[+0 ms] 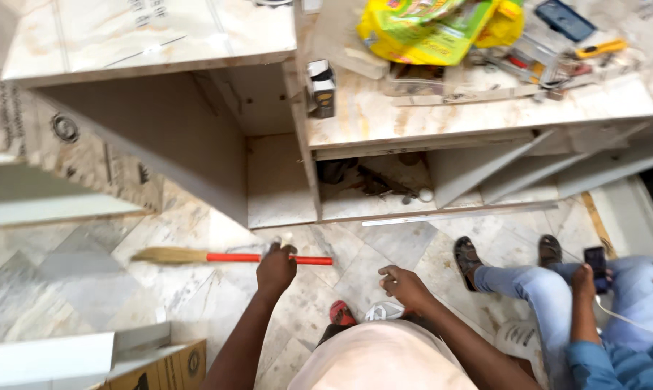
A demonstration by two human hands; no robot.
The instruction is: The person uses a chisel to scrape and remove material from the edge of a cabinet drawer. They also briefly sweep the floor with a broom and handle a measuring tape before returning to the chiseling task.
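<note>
While both arms reach fwd over the marble floor (66, 282), contents are as follows.

Left hand (276, 269): fingers curled shut around something small & pale at the knuckles; item too small to identify. Hand sits over the red handle of a broom (225, 256), which lies flat on the floor, straw head to the left, handle end pointing right. Cannot tell if hand touches the handle.

Right hand (407, 287): holds nothing, fingers loosely bent & slightly apart, palm down above the floor, near the handle's right end but apart from it.

Cabinet carcass (268, 180): marble-pattern laminate, open front, standing on the floor beyond the hands; vertical divider btwn a bare left bay and a low right bay holding dark debris & a small white ball-like item.

Worktop (427, 119), i.e. the lower cabinet top at right: yellow-green plastic bag (427, 29), small boxed item (322, 88) at its left edge, yellow utility knife (601, 48), dark flat case (565, 19), misc. tools & offcuts.

Loose boards (529, 170): leaning slantwise inside the right bay.

Cardboard box (171, 368): bottom left, beside a pale panel.

Wearer's feet: red sandal (342, 313) & a white item next to it, btwn the arms.

Second person (594, 303): seated at right, blue jeans, dark sandals, holding a phone (596, 258) w/ cable attached.
</note>
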